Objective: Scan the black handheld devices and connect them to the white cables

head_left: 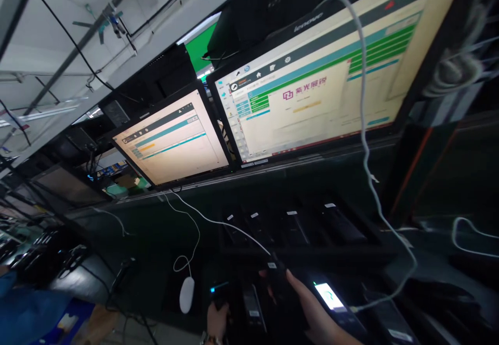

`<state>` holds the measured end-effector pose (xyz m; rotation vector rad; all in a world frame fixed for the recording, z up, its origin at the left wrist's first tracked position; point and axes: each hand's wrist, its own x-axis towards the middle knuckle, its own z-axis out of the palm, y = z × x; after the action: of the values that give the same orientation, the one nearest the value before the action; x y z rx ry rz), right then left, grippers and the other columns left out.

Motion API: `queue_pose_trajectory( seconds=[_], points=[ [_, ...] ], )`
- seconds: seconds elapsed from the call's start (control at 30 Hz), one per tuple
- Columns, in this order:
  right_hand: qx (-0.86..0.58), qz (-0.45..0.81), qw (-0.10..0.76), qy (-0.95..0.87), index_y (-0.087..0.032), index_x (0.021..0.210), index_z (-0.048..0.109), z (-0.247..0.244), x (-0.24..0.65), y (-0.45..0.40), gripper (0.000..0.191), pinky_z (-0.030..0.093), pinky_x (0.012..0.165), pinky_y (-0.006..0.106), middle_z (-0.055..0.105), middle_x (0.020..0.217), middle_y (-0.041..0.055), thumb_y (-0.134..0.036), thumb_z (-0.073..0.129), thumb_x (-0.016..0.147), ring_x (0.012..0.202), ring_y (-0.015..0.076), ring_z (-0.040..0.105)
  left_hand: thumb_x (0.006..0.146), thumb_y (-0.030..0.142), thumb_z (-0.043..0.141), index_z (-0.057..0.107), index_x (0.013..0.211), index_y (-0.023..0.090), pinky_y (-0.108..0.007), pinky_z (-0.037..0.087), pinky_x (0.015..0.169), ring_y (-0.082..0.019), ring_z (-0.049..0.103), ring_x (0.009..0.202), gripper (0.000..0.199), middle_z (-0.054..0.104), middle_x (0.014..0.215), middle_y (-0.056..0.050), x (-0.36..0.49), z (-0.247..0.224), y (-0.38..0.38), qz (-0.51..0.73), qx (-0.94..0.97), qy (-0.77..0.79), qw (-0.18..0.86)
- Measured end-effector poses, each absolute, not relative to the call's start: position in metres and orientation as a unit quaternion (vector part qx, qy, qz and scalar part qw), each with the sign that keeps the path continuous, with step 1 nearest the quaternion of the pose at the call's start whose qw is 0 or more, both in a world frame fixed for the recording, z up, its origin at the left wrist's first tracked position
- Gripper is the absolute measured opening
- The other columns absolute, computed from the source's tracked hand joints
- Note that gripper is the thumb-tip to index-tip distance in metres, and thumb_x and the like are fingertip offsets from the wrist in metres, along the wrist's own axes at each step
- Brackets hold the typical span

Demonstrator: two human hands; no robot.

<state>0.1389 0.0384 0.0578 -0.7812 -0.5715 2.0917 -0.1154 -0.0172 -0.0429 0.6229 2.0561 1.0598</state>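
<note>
the right hand (312, 308) pinches a small dark handset (277, 275) with a white cable plugged in, fingers closed round it, above the dark slotted tray (351, 254) under the two lit monitors (312, 75). the left hand (217, 320) appears curled round a dark device with a blue light (219, 289), near the white oval mouse (186, 294), though dim light obscures the grip

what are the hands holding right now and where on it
The right hand holds a dark phone by its lower end, white cable plugged in its top. The left hand holds a small dark device from below.
</note>
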Motion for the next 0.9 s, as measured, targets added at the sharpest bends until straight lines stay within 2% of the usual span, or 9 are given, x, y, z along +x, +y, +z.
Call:
queue_pose_trajectory(
  seconds=[0.1,0.2,0.3,0.4,0.5,0.57,0.7,0.8,0.9],
  points=[
    [-0.324,0.82,0.407,-0.239,-0.022,0.088,0.068,0.054,0.137,0.038,0.046,0.044,0.051,0.026,0.061,0.066,0.0023,-0.065,0.06,0.075,0.057,0.0153,0.055,0.054,0.04,0.07,0.055,0.062,0.024,-0.047,0.049,0.078,-0.032,0.068,0.073,0.023,0.061,0.06,-0.004,-0.124,-0.051,-0.018,0.413,0.257,0.816,0.313],
    [-0.349,0.806,0.407,-0.249,-0.023,0.085,0.066,0.051,0.134,0.038,0.042,0.043,0.051,0.025,0.06,0.066,-0.0003,-0.063,0.068,0.07,0.057,0.0139,0.054,0.053,0.037,0.072,0.053,0.067,0.025,-0.053,0.042,0.094,-0.04,0.064,0.098,0.026,0.063,0.072,-0.009,-0.132,-0.052,-0.013,0.408,0.256,0.839,0.254],
    [-0.382,0.779,0.415,-0.274,-0.024,0.079,0.062,0.046,0.128,0.038,0.043,0.043,0.053,0.026,0.058,0.066,-0.0018,-0.064,0.07,0.066,0.058,0.0137,0.053,0.056,0.037,0.071,0.058,0.086,0.02,-0.054,0.03,0.108,-0.045,0.046,0.128,0.036,0.06,0.108,-0.023,-0.122,-0.045,-0.008,0.406,0.245,0.86,0.191],
    [-0.42,0.727,0.435,-0.325,-0.024,0.072,0.058,0.039,0.121,0.039,0.045,0.046,0.06,0.03,0.057,0.066,-0.0017,-0.067,0.069,0.064,0.064,0.0166,0.054,0.067,0.045,0.065,0.054,0.116,0.012,-0.049,0.017,0.118,-0.039,0.024,0.143,0.06,0.037,0.143,-0.028,-0.083,-0.028,-0.011,0.449,0.282,0.832,0.165],
    [-0.453,0.677,0.431,-0.388,-0.025,0.07,0.058,0.034,0.115,0.038,0.049,0.048,0.068,0.035,0.057,0.067,-0.0002,-0.072,0.065,0.063,0.069,0.0204,0.055,0.079,0.057,0.051,0.053,0.126,0.017,-0.041,0.028,0.116,-0.029,0.039,0.137,0.062,0.048,0.142,-0.018,-0.03,-0.005,-0.02,0.514,0.325,0.696,0.383],
    [-0.45,0.665,0.415,-0.428,-0.025,0.068,0.059,0.035,0.113,0.037,0.05,0.048,0.073,0.037,0.059,0.069,0.0015,-0.075,0.06,0.065,0.072,0.0222,0.056,0.077,0.061,0.054,0.057,0.124,0.02,-0.038,0.033,0.113,-0.027,0.042,0.136,0.063,0.052,0.14,-0.013,-0.003,0.01,-0.023,0.537,0.262,0.629,0.497],
    [-0.364,0.736,0.363,-0.439,-0.022,0.07,0.063,0.045,0.12,0.039,0.045,0.047,0.083,0.036,0.064,0.075,0.0036,-0.067,0.066,0.065,0.079,0.0228,0.059,0.064,0.051,0.074,0.06,0.116,0.024,-0.035,0.04,0.107,-0.026,0.051,0.128,0.06,0.063,0.129,-0.01,0.015,0.033,-0.023,0.616,0.126,0.545,0.555],
    [-0.33,0.819,0.328,-0.335,-0.019,0.072,0.066,0.058,0.134,0.044,0.035,0.048,0.071,0.029,0.063,0.069,0.0008,-0.053,0.074,0.066,0.069,0.0164,0.059,0.068,0.045,0.073,0.062,0.109,0.022,-0.039,0.054,0.083,-0.025,0.068,0.094,0.048,0.073,0.099,-0.01,0.006,0.045,-0.022,0.613,0.023,0.484,0.624],
    [-0.3,0.877,0.304,-0.221,-0.019,0.075,0.069,0.076,0.148,0.044,0.029,0.04,0.05,0.019,0.059,0.063,-0.0037,-0.04,0.083,0.061,0.052,0.0064,0.049,0.075,0.034,0.069,0.065,0.093,0.017,-0.029,0.054,0.063,-0.018,0.068,0.073,0.025,0.072,0.082,-0.007,-0.001,0.056,-0.024,0.613,-0.087,0.47,0.629]
  ],
)
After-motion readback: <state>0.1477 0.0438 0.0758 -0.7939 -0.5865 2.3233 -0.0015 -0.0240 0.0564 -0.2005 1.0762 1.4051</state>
